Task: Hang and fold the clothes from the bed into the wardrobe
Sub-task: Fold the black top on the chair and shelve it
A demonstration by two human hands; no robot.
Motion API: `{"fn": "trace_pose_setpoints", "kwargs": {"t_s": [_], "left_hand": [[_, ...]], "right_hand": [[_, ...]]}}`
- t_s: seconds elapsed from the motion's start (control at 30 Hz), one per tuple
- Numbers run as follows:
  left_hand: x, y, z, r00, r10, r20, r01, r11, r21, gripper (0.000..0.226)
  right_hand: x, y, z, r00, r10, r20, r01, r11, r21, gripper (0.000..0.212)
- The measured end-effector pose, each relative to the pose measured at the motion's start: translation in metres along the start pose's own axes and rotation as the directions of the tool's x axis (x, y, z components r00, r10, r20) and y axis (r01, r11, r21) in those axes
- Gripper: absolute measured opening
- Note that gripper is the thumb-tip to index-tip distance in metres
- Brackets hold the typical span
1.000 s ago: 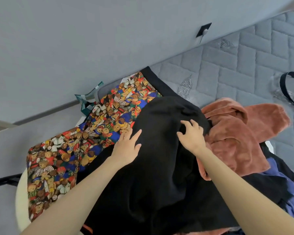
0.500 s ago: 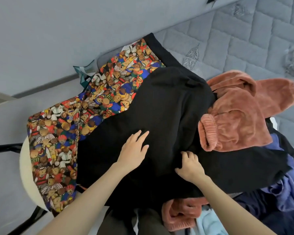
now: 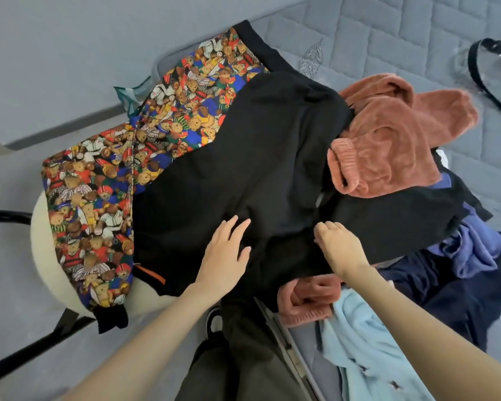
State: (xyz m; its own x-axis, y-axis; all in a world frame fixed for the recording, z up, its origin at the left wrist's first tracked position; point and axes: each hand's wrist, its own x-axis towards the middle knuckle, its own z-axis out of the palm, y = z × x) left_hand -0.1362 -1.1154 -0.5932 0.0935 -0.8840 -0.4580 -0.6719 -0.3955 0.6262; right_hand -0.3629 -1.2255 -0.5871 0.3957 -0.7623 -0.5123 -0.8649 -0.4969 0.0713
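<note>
Black garment (image 3: 258, 157) spread at the bed's (image 3: 417, 33) near edge; left hand (image 3: 224, 256) presses it, fingers straight and slightly spread, while the right hand (image 3: 340, 247) curls its fingers into it (grip unclear) — both hands nearer than a second ago.

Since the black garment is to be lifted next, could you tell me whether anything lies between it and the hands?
Nothing does: the left hand lies flat on the black garment and the right hand grips a fold of it. But the rust fleece overlaps its right part and might drag along.
</note>
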Motion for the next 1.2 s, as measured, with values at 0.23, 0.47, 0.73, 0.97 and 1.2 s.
{"fn": "trace_pose_setpoints", "kwargs": {"t_s": [0.23,0.47,0.73,0.97,1.2], "left_hand": [[-0.054,0.023,0.038,0.991,0.093,-0.095,-0.091,0.996,0.024,0.05],[-0.074,0.045,0.077,0.99,0.043,0.137,-0.044,0.999,0.004,0.064],[-0.072,0.071,0.106,0.987,0.052,0.155,-0.045,0.998,-0.048,0.073],[-0.101,0.098,0.141,0.997,0.027,-0.076,-0.032,0.997,-0.066,0.096],[-0.15,0.172,0.176,0.951,-0.073,-0.301,0.041,0.993,-0.113,0.118]], "right_hand": [[-0.086,-0.028,-0.026,0.966,-0.036,0.255,-0.046,0.95,0.31,0.01],[-0.115,0.008,0.006,0.889,0.399,-0.225,-0.242,0.825,0.51,0.039],[-0.086,0.069,0.056,0.566,0.732,0.38,-0.386,-0.173,0.906,0.093],[-0.107,0.081,0.036,0.798,0.51,0.322,-0.036,-0.493,0.87,0.048],[-0.235,0.078,-0.01,0.935,0.313,0.166,0.013,-0.497,0.867,0.031]]}}
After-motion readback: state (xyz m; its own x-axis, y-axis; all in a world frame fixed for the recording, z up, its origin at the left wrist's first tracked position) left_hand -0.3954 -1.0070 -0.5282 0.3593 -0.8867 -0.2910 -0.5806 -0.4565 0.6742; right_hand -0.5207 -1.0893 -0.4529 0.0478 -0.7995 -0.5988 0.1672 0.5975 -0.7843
